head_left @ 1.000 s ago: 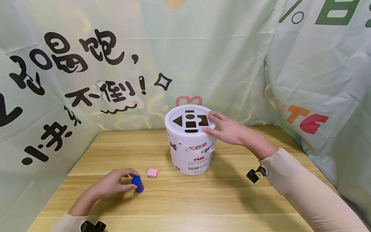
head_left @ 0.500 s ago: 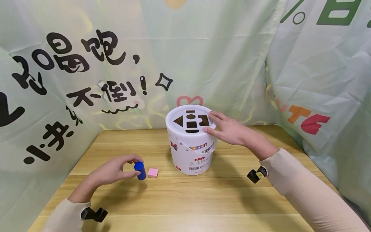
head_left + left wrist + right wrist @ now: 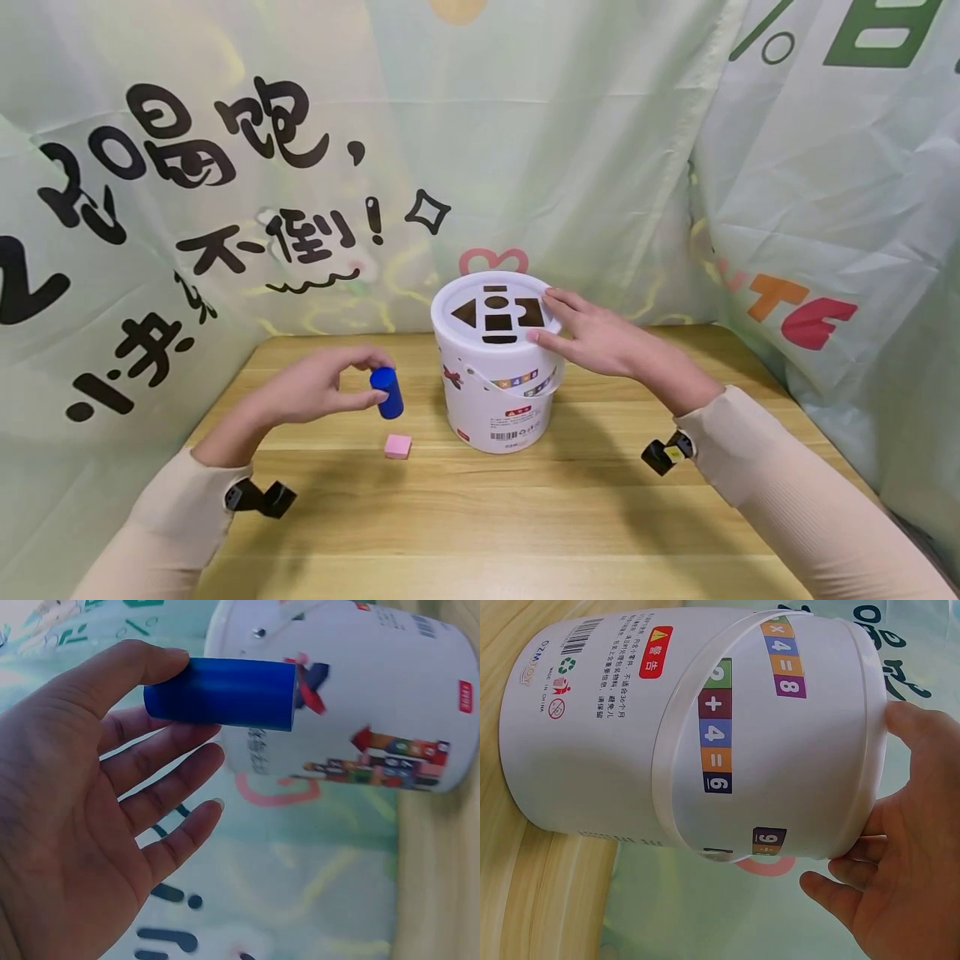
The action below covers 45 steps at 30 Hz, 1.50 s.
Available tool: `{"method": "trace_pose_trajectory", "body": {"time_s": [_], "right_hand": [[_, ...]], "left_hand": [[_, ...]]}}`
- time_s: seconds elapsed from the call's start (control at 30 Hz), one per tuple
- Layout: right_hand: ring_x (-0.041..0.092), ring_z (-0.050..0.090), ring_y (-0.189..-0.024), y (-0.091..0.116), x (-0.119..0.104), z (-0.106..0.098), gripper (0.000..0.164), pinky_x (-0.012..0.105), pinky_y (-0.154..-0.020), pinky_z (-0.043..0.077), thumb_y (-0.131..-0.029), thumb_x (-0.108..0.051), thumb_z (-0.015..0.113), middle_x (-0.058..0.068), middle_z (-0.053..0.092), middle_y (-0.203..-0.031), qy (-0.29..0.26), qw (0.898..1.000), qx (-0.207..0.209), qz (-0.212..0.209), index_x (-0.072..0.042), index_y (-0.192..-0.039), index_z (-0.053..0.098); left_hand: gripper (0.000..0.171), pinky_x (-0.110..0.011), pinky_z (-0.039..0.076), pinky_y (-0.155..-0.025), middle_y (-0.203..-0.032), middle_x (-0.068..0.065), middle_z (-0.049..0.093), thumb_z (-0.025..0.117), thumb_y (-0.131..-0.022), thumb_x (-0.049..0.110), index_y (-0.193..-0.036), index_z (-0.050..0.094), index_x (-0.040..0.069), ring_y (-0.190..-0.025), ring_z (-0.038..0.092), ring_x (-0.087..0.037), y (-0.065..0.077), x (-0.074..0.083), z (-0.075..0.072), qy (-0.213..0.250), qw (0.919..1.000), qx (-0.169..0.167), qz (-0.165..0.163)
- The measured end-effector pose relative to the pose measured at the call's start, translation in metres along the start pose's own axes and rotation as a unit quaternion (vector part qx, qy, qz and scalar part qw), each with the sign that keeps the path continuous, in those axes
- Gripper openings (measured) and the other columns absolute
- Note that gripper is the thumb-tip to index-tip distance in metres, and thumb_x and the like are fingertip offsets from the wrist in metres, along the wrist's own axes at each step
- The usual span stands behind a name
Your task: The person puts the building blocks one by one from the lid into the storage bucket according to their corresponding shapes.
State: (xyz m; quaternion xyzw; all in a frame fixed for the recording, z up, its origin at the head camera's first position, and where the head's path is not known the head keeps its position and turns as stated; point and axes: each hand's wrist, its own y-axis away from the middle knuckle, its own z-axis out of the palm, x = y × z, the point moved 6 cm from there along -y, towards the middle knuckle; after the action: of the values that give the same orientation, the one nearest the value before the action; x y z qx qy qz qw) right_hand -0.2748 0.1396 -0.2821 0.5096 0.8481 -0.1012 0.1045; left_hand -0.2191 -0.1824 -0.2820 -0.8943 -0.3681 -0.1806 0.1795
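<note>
Lifted off the table, a solid blue cylinder block (image 3: pixel 387 393) is pinched between the thumb and fingertips of my left hand (image 3: pixel 318 387). In the left wrist view the cylinder (image 3: pixel 225 694) lies across the fingertips, with the other fingers spread apart. A white toy bucket (image 3: pixel 495 400) stands upright, its lid (image 3: pixel 472 331) cut with a triangle, a circle, a square and other holes. My right hand (image 3: pixel 600 337) rests on the lid's right edge, fingers and thumb extended. The right wrist view shows this hand (image 3: pixel 907 847) touching the bucket's rim (image 3: pixel 866 750).
A small pink square block (image 3: pixel 398 447) lies on the wooden table (image 3: pixel 480 525), left of the bucket and below the raised cylinder. The bucket's white handle (image 3: pixel 667 742) hangs down its side. Printed cloth (image 3: pixel 570 167) encloses the table at the back and sides.
My left hand has lifted the blue cylinder from the table and carried it up and right, past the pink block towards the bucket. The right hand has stayed on the lid.
</note>
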Motion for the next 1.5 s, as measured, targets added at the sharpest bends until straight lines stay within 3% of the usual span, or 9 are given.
{"method": "trace_pose_trajectory", "body": {"time_s": [0.13,0.3,0.67,0.93,1.5], "right_hand": [[0.046,0.026,-0.140,0.000,0.000,0.000,0.093,0.062,-0.109,0.026,-0.093,-0.073,0.033,0.017,0.013,-0.161,0.002,1.000,0.001,-0.002,-0.007,-0.157,0.017],[0.046,0.028,-0.139,0.001,0.000,0.000,0.092,0.061,-0.109,0.028,-0.093,-0.072,0.034,0.017,0.014,-0.161,0.003,1.000,0.003,-0.003,-0.007,-0.157,0.017],[0.046,0.030,-0.138,0.000,0.001,0.000,0.092,0.061,-0.108,0.029,-0.093,-0.072,0.035,0.016,0.014,-0.161,0.007,1.000,0.006,-0.004,-0.007,-0.157,0.017],[0.047,0.030,-0.138,0.000,0.001,0.001,0.093,0.062,-0.108,0.028,-0.093,-0.073,0.034,0.016,0.015,-0.161,0.006,1.000,0.006,-0.002,-0.007,-0.157,0.017],[0.045,0.030,-0.138,-0.001,0.002,0.001,0.094,0.061,-0.108,0.028,-0.092,-0.073,0.033,0.016,0.015,-0.161,-0.002,1.000,0.003,0.000,-0.007,-0.157,0.017]], "left_hand": [[0.022,-0.031,0.051,-0.072,-0.098,0.011,0.065,0.073,-0.090,0.022,-0.110,0.065,0.017,-0.092,0.060,-0.013,-0.017,0.015,-0.011,-0.010,0.9997,0.000,0.023],[0.024,-0.029,0.046,-0.058,-0.100,0.007,0.065,0.073,-0.090,0.022,-0.111,0.065,0.016,-0.090,0.058,-0.016,-0.036,0.027,-0.024,-0.017,0.9995,0.006,0.024],[0.032,-0.040,0.047,-0.083,-0.104,0.002,0.067,0.070,-0.092,0.023,-0.120,0.062,0.011,-0.101,0.061,-0.019,-0.081,0.041,-0.048,0.002,0.9990,0.030,0.033],[0.032,-0.042,0.045,-0.095,-0.108,-0.003,0.065,0.068,-0.094,0.023,-0.121,0.061,0.008,-0.105,0.058,-0.020,-0.118,0.041,-0.048,0.004,0.9998,0.018,0.010],[0.034,-0.036,0.047,-0.092,-0.111,-0.003,0.064,0.066,-0.094,0.029,-0.122,0.061,0.012,-0.101,0.060,-0.018,-0.173,0.028,-0.040,-0.009,0.9987,0.003,-0.050]]}}
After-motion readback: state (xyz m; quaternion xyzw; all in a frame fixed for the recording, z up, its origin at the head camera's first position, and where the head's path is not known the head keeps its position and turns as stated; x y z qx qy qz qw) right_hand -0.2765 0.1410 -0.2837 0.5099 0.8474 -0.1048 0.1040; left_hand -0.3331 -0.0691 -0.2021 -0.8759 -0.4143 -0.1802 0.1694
